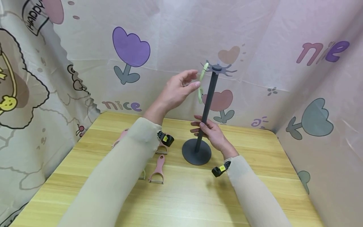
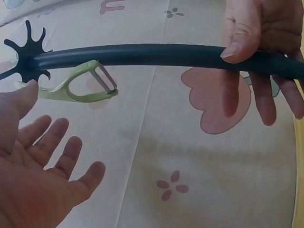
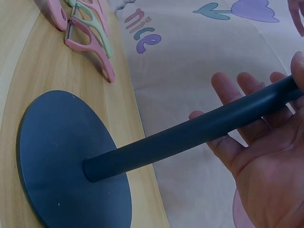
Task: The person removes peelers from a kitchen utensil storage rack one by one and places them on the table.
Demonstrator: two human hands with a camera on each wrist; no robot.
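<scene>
A dark stand [image 1: 208,104] with a round base rises from the table, topped by a ring of hooks [image 2: 26,54]. From one hook a light green peeler [image 2: 78,85] hangs beside the pole, blade end down. My left hand [image 1: 180,86] is next to the peeler's handle, fingers spread; in the left wrist view the thumb tip overlaps the handle's end. Lower down, my right hand [image 1: 212,134] holds the pole, thumb on one side and fingers behind it. The right wrist view shows the pole [image 3: 190,128] lying across those fingers above the base [image 3: 71,156].
Left of the stand, a pink peeler [image 1: 158,170] lies on the wooden table [image 1: 181,195]. More pink and green peelers lie around it, partly hidden by my left sleeve [image 1: 122,170]. A printed curtain [image 1: 175,37] hangs behind the table and along both sides.
</scene>
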